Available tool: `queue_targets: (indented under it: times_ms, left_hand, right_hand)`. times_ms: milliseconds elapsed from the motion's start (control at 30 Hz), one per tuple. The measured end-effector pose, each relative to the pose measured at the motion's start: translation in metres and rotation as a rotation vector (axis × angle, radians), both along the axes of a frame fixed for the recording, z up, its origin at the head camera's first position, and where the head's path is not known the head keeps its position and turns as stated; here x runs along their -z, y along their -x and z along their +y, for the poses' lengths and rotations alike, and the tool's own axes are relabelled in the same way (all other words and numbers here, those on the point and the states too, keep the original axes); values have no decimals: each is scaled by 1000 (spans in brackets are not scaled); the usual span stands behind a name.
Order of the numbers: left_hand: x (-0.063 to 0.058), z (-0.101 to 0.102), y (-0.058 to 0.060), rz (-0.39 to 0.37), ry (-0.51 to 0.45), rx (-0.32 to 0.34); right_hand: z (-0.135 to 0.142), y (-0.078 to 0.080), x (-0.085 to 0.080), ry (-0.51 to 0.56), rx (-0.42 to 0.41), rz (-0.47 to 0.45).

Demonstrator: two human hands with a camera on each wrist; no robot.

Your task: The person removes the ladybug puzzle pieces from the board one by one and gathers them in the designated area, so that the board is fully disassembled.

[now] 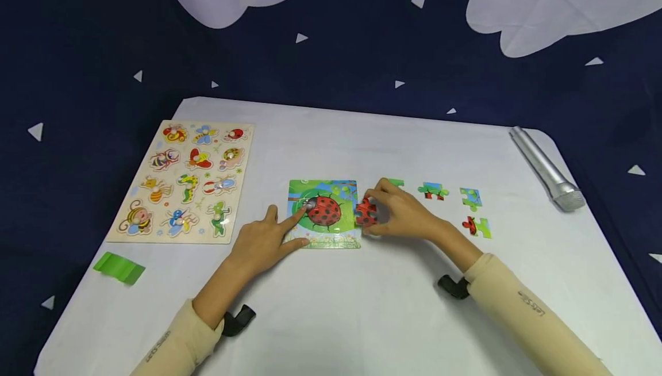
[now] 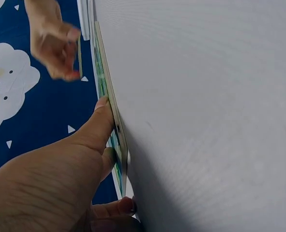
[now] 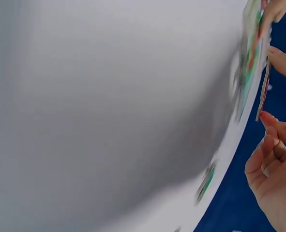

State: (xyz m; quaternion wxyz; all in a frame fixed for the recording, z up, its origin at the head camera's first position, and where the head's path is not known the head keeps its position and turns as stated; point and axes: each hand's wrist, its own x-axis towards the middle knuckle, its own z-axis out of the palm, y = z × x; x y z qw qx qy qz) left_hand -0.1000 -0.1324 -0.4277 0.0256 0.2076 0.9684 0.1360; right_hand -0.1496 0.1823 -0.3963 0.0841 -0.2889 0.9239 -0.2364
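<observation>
A square ladybug puzzle board (image 1: pixel 349 238) lies flat on the table. My left hand (image 1: pixel 261 244) rests at its left side, index fingertip on the ladybug's head and thumb on the lower edge. In the left wrist view the board (image 2: pixel 103 67) appears edge-on beside my thumb. Just off the board's right edge, my right hand (image 1: pixel 405 212) pinches a red, black-spotted puzzle piece (image 1: pixel 365 213) between thumb and fingers. The right wrist view shows this thin piece (image 3: pixel 263 92) edge-on, held above the table.
Right of my hand lie loose puzzle pieces: a tree one (image 1: pixel 433 186), a blue-green one (image 1: pixel 471 196) and a red-green one (image 1: pixel 483 227), with another partly hidden (image 1: pixel 396 182). A wooden insect peg board (image 1: pixel 207 232), a green strip (image 1: pixel 120 268) and a silver microphone (image 1: pixel 543 166) are farther out.
</observation>
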Motion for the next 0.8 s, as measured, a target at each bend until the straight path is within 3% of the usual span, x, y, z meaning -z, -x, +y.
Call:
queue_targets:
  times_ms: [367,800]
  left_hand:
    - [-1,-3,1,-33,-8,-15]
    - [-2,1,0,-44,1,-16]
  right_hand:
    - [85,-20,-1,-26,100,13]
    - [134,-22,2,-49,135,60]
